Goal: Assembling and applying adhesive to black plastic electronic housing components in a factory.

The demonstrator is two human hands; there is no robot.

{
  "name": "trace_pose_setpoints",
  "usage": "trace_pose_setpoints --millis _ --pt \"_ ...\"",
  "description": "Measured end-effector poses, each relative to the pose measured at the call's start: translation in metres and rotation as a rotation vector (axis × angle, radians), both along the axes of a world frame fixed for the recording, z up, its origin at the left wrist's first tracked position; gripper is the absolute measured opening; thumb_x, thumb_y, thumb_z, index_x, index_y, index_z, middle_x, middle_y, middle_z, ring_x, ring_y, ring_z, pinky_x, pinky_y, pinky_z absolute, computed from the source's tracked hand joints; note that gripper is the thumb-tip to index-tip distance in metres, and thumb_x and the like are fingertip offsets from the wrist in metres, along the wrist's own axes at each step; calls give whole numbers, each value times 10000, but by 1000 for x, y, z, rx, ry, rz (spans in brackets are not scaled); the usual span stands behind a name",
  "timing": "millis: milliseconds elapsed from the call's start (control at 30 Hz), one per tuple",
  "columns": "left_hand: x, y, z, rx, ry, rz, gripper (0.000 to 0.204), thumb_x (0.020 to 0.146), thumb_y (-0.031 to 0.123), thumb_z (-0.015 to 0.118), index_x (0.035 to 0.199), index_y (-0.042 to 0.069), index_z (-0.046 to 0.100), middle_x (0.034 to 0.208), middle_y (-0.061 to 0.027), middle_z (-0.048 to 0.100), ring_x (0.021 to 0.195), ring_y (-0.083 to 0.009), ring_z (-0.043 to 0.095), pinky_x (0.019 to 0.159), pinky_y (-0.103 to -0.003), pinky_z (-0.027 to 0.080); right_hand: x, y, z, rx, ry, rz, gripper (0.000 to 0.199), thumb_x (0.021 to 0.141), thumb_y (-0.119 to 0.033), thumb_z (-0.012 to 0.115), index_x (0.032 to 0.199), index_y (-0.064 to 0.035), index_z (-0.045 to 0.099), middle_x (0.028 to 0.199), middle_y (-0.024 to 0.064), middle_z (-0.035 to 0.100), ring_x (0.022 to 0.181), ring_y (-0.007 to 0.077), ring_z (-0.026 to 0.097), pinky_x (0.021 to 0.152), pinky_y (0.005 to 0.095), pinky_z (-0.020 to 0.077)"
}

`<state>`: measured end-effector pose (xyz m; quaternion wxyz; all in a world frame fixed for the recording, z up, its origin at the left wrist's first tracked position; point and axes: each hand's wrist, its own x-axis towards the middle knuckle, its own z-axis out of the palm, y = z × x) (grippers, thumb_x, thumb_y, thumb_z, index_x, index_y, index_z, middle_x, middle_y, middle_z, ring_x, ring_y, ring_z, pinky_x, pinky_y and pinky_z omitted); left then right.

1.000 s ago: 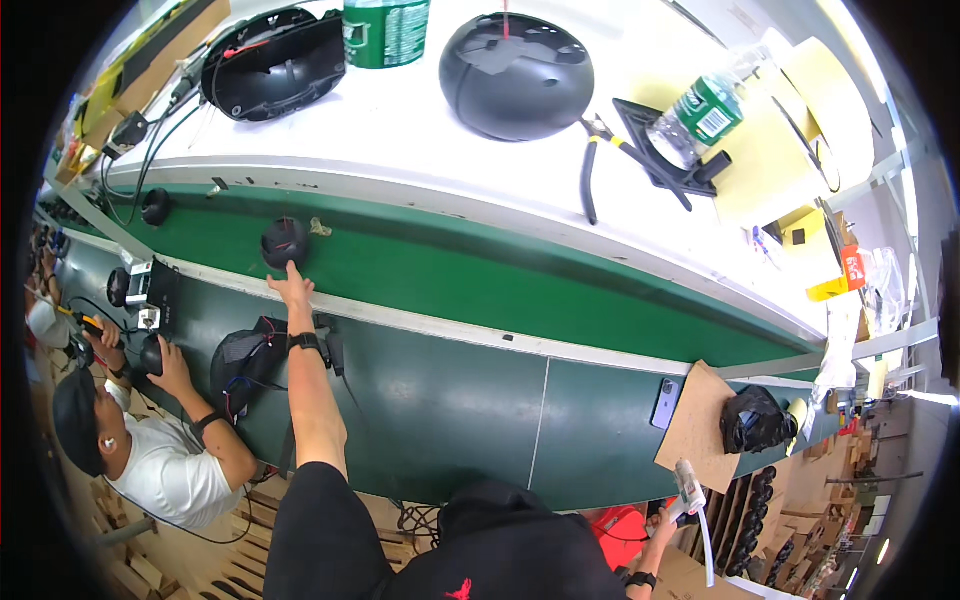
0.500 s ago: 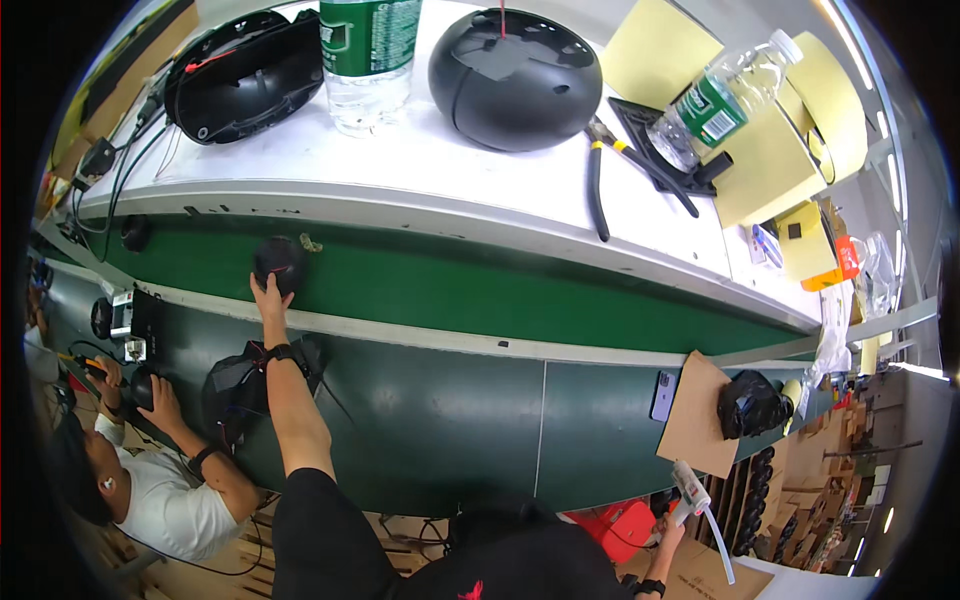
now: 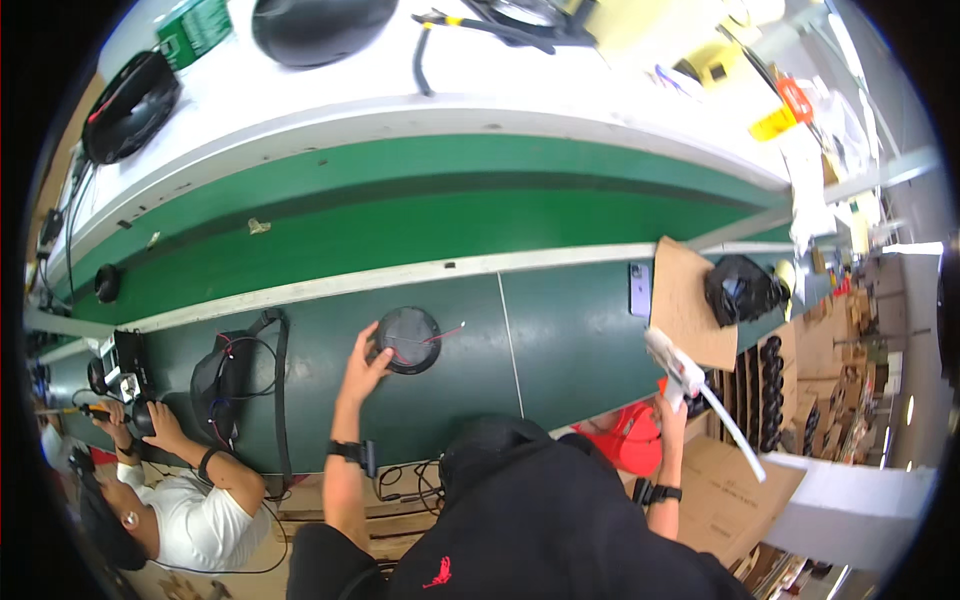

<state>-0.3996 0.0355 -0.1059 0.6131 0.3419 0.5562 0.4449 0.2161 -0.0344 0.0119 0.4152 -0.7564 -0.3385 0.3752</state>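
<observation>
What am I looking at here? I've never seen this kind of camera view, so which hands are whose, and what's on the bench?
This is one wide fisheye picture from a camera worn on a person's head, looking down, so straight edges bend near the rim. There is no machine: the person in the black top works with bare hands. Their left hand rests its fingers on the edge of a round black disc-shaped part with thin red wires, lying on the dark green bench. Their right hand is raised at the bench edge and grips a white glue gun.

Beyond the bench runs a green conveyor belt, then a white table with black helmets and pliers. On the bench also lie a phone and a cardboard sheet. At lower left, a co-worker in white handles another part.
</observation>
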Motion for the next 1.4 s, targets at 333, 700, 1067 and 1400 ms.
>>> trace_pose_setpoints --millis 333,700,1067,1400 --pt "112 -73 20 -209 329 -210 820 929 283 699 1531 41 197 1000 -163 711 910 -198 697 756 -332 575 -52 62 20 16 284 388 208 922 -146 677 1043 -27 557 659 -9 520 558 94 497 569 301 486" --pt "176 -45 38 -97 532 -277 872 810 201 779 1512 34 290 1378 -251 536 1155 -334 626 916 -405 536 -66 70 19 -78 643 734 409 891 -185 671 1233 1 546 879 33 583 706 100 535 693 297 483" --pt "189 -37 46 -4 236 88 240 891 27 695 1123 -33 690 1014 -89 672 792 -100 614 685 -243 512 -88 51 -39 -327 1170 744 568 889 -256 689 1354 -19 465 742 16 485 618 79 417 536 233 322" --pt "170 34 28 123 367 -85 135 892 7 693 1019 -27 716 826 -41 634 680 -81 550 564 -207 423 -115 61 -16 -649 511 942 300 906 -181 652 1134 9 612 1237 230 552 1118 331 577 986 419 436"
